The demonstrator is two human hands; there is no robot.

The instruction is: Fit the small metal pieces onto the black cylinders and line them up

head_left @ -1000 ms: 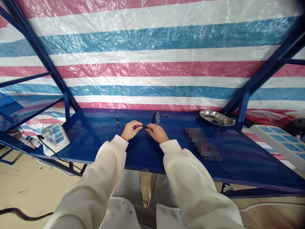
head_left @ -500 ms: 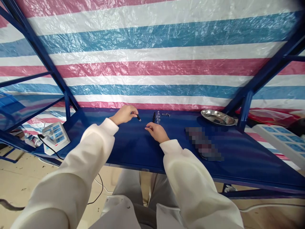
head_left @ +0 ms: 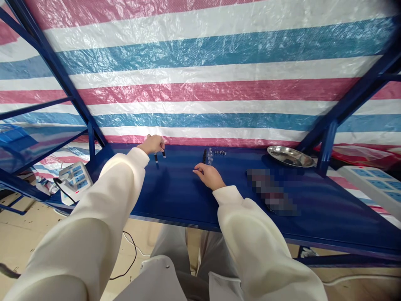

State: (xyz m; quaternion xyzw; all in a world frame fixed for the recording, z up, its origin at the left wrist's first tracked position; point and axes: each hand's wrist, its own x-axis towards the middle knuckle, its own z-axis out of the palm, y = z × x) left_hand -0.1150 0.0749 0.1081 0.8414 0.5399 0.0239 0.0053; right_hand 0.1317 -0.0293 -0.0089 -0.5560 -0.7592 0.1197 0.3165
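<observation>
At the table's back left, my left hand [head_left: 153, 144] pinches a small black tube with a pale end [head_left: 163, 154] between thumb and fingertips. Just left of it and below the hand, a similar small black tube [head_left: 156, 158] is at the blue tabletop. My right hand [head_left: 209, 175] hovers over the middle of the table, thumb and fingers pressed together; whether anything tiny is in them is hidden. Beyond it are a row of small black pieces [head_left: 204, 156], a row of small clear pieces [head_left: 210, 156] and several small shiny silver pieces [head_left: 220, 153].
An oval metal dish [head_left: 290, 156] lies at the back right. Nearer me is a dark, blurred-out flat object [head_left: 272, 192]. White power strips stand at the left [head_left: 75, 182] and right [head_left: 372, 186]. Blue frame posts and a striped plastic sheet [head_left: 200, 92] enclose the table.
My left hand has moved left with the black tube, beside a second tube now visible. My right hand has hardly moved. The view has shifted slightly.
</observation>
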